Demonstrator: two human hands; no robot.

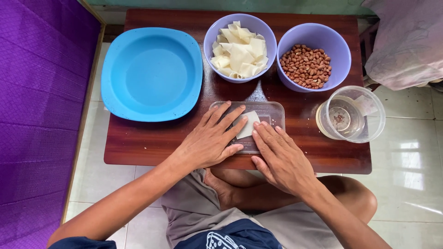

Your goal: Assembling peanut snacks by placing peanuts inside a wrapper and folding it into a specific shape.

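Both hands are lying flat and open at the desk's near edge: I am resting my left hand (210,138) and right hand (279,157) on the clear tray (272,113), fingertips pinning the pale dough square (249,123), which seems partly folded. I am keeping pressure light and even so it is not tearing.

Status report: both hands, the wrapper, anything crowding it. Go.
Left hand and right hand flat, pressing white wrapper on clear tray. Wrapper lies flat. Bowl of wrappers, peanut bowl behind; nothing in the way.
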